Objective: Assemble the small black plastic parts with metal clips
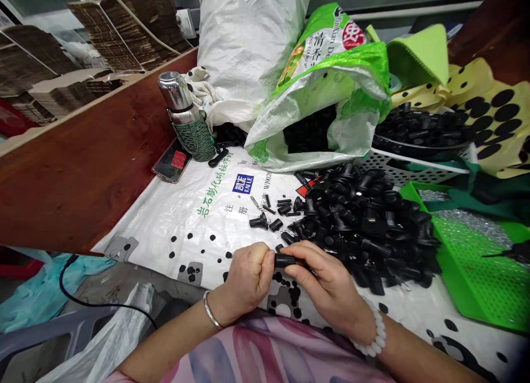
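My left hand (247,276) and my right hand (327,278) meet low in the middle of the view. Both grip a short black moulded plastic or rubber part (285,260), the left fist around one end and the right fingers pinching the other. A large heap of similar black parts (372,223) lies just beyond my right hand on a white printed woven sheet (174,217). Several loose black pieces (269,217) and a small metal piece (255,202) rest on the sheet above my left hand. Each wrist wears a bracelet.
A green-and-white woven bag (318,96) holds more black parts behind the heap. A dark bowl of parts (418,130) sits on a white perforated crate (397,170). A green tray (467,261) lies right. A steel flask (176,99), a phone (171,161) and a wooden partition (83,162) stand left.
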Motion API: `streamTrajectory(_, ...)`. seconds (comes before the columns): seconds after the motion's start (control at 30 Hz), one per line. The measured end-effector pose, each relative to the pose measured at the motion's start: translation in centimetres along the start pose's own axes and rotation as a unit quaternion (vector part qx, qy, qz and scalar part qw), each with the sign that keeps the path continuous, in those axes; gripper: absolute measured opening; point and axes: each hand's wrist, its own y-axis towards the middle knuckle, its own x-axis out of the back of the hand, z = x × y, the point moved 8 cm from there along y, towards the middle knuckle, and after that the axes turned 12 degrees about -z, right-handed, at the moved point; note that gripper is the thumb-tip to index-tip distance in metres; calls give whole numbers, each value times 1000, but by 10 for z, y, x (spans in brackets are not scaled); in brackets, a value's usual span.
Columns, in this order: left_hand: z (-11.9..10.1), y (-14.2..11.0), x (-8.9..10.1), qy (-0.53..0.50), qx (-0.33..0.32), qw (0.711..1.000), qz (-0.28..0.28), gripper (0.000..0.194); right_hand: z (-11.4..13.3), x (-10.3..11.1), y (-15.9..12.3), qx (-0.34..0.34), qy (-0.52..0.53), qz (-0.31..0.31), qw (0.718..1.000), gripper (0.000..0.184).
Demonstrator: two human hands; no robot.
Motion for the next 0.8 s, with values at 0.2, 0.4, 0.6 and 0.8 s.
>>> streamTrajectory(0.2, -7, -2, 3, 32, -81, 996, -21, 25, -28, -14, -14, -296, 130, 61, 944, 20)
streamTrajectory(0.4, -6, -7, -1, 35, -85, 996, -17, 26, -27, -17, -19, -323, 155, 60, 932, 20)
streamTrajectory(0.6, -5, -9, 1, 48, -84, 995, -27, 25, -37, -23, -28, -371, 160, 63, 913, 24)
streamTrajectory(0.8, 2, -8, 2, 16, -58, 998, -20, 25, -41, -31, -32, -399, 168, 94, 897, 29)
